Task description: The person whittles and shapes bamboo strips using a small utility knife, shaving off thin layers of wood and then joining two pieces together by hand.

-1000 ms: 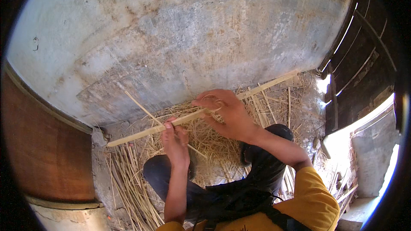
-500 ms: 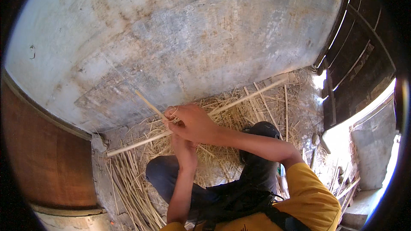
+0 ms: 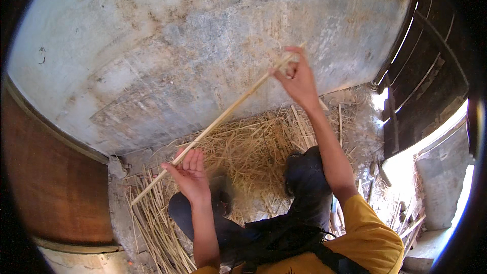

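Observation:
A long, pale bamboo strip [image 3: 228, 110] runs aslant in front of me, its low end at the left and its high end at the right. Near the low end my left hand [image 3: 192, 175] holds it between thumb and fingers. My right hand [image 3: 298, 82] pinches it close to the upper end, with thin shavings or fibres blurred around the fingertips. Both hands are above the floor, the right one higher and farther out.
Straw-like shavings [image 3: 248, 147] cover the floor between my knees and the stained wall [image 3: 213, 45]. A bundle of thin strips [image 3: 157, 228] lies at my left, near a brown wooden panel [image 3: 56, 182]. At the right, dark boards [image 3: 421, 71] stand beside a bright opening.
My hands were together over the strip, with a thin piece pointing up from them. Now they are wide apart: the right has moved up and right, the left slightly left, and the strip is steeper.

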Action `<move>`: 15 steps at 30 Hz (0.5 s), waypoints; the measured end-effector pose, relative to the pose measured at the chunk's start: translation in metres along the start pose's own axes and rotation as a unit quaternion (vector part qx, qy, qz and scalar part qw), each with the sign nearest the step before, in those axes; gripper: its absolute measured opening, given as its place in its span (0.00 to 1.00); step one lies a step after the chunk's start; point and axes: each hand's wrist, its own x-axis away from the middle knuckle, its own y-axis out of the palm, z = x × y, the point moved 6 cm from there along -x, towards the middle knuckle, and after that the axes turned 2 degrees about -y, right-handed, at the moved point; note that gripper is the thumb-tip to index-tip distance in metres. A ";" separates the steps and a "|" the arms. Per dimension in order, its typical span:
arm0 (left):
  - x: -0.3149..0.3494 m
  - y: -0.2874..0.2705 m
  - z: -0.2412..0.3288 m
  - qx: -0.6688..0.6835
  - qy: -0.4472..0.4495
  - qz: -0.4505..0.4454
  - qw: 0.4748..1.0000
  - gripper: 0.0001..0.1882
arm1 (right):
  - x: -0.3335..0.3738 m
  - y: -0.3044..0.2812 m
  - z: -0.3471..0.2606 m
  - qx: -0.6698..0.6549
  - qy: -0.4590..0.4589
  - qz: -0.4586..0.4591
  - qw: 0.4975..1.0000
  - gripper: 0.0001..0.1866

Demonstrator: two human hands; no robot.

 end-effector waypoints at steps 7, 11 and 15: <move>-0.015 -0.034 0.007 0.035 -0.010 0.000 0.999 0.44 | 0.001 -0.046 0.037 -0.413 0.200 -0.105 0.882 0.34; -0.017 -0.041 0.004 0.063 -0.028 0.032 0.997 0.44 | 0.004 -0.051 0.061 0.012 0.155 -0.024 0.988 0.39; -0.019 -0.042 0.004 0.077 -0.032 0.021 0.996 0.44 | 0.012 -0.041 0.089 0.141 0.195 -0.241 0.940 0.39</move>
